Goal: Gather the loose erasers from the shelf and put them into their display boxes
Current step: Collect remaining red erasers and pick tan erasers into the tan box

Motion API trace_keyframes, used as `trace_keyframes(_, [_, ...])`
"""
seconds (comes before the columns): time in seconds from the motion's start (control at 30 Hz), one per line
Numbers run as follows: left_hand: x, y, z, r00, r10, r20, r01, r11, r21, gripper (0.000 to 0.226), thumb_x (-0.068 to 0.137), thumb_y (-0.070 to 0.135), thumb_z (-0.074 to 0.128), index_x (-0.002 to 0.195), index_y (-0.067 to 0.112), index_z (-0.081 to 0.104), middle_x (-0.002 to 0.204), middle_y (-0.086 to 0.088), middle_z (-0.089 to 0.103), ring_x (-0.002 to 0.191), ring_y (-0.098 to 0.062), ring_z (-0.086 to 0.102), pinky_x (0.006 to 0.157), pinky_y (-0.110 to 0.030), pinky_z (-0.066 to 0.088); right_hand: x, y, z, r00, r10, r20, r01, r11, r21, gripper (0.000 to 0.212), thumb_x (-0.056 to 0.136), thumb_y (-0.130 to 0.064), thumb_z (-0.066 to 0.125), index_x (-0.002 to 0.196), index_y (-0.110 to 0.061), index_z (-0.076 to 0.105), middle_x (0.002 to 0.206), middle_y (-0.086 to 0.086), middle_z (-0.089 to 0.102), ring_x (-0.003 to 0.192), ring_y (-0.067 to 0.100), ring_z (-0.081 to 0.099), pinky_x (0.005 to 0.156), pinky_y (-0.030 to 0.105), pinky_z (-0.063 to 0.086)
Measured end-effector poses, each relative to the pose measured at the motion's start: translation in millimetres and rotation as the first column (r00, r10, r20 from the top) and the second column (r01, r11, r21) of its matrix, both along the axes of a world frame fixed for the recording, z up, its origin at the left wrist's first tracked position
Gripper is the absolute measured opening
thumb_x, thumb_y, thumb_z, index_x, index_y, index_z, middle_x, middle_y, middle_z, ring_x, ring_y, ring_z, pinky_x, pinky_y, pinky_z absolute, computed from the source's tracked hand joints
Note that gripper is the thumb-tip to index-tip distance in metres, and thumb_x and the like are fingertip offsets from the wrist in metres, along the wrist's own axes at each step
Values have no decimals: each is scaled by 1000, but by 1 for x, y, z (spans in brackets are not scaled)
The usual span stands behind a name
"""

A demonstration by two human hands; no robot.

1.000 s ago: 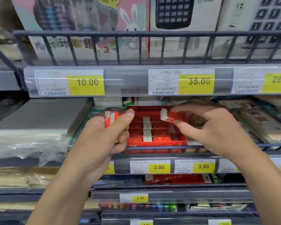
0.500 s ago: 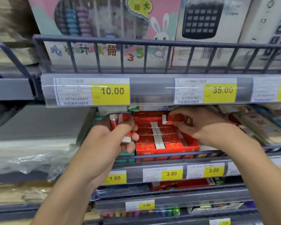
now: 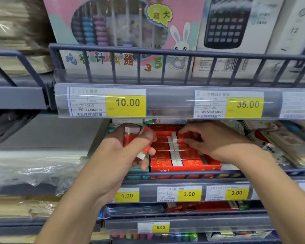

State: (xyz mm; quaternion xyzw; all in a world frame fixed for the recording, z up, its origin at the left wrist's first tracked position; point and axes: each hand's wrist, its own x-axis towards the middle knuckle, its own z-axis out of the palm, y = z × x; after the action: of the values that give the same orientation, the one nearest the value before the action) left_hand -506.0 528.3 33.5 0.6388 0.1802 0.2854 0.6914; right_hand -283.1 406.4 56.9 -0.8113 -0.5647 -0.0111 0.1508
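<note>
A red display box (image 3: 210,166) sits on the middle shelf, filled with rows of red-sleeved white erasers (image 3: 173,155). My left hand (image 3: 128,152) is just left of the box and grips a small bundle of red-sleeved erasers (image 3: 130,138), white ends showing top and bottom. My right hand (image 3: 211,140) reaches into the back of the box, its fingertips pinching one red-sleeved eraser (image 3: 180,135) down among the back row. The far corner of the box is hidden under that hand.
A grey wire rail (image 3: 183,173) runs along the shelf front with price tags below. The upper shelf's price strip (image 3: 165,103) hangs low over the box. A green box (image 3: 137,170) sits left of the red one; notebooks (image 3: 280,143) lie to the right.
My right hand carried its eraser from above the box down into the back row. My left hand kept its bundle and stayed beside the box. The camera moved closer.
</note>
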Motion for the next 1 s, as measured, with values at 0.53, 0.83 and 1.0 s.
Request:
trace_keyframes(0.53, [7, -19, 5, 997, -71, -13, 72, 996, 55, 38, 81, 53, 74, 78, 16, 77, 65, -10, 65, 43, -15, 41, 43, -16, 37, -56, -22, 6, 650, 512, -561, -264, 845, 465, 38, 86, -30, 76, 122, -36, 67, 101, 11, 72, 91, 36, 67, 84, 57, 54])
trace_keyframes(0.83, [5, -21, 2, 997, -68, 20, 68, 998, 17, 35, 82, 49, 74, 77, 14, 69, 60, -1, 35, 50, -12, 25, 43, -14, 28, -53, -24, -1, 583, 586, -562, -164, 763, 625, 15, 84, -11, 77, 93, -23, 77, 87, -8, 77, 79, 2, 71, 73, 11, 51])
trace_keyframes(1.0, [7, -25, 3, 998, -57, 16, 57, 998, 19, 31, 89, 45, 69, 68, 23, 65, 58, 1, 36, 48, -11, 25, 44, -14, 29, -49, -15, -17, 441, 626, -643, -68, 738, 671, 31, 81, -17, 79, 111, -16, 72, 111, 10, 75, 105, 25, 70, 89, 31, 55])
